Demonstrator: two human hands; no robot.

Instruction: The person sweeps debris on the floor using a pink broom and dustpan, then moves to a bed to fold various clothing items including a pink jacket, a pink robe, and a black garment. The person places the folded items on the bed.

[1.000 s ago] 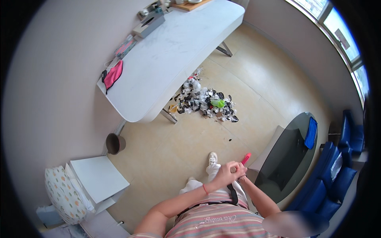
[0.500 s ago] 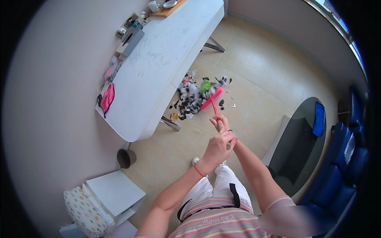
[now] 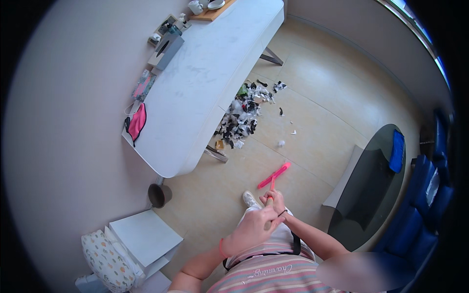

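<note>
Both of my hands grip the wooden handle of a broom whose pink head (image 3: 274,176) is close in front of my feet. My left hand (image 3: 256,224) is closed round the top end of the handle. Lower on it, nearer the head, my right hand (image 3: 275,200) is wrapped round the stick. Farther off, beside and partly under the white table, lies a heap of black, white and grey scraps (image 3: 239,117) with a green bit at its far end. A small white fluffy tuft (image 3: 281,143) sits between heap and broom head.
A long white table (image 3: 210,63) runs along the left wall, with metal legs by the heap. A dark bin (image 3: 159,195) and a white cabinet (image 3: 144,239) stand at lower left. On the right are a dark oval glass table (image 3: 366,195) and a blue sofa (image 3: 410,205).
The broom head has come from the heap back toward my feet, and both hands have drawn nearer my body. The heap has spread farther away, and the white tuft now lies apart from it.
</note>
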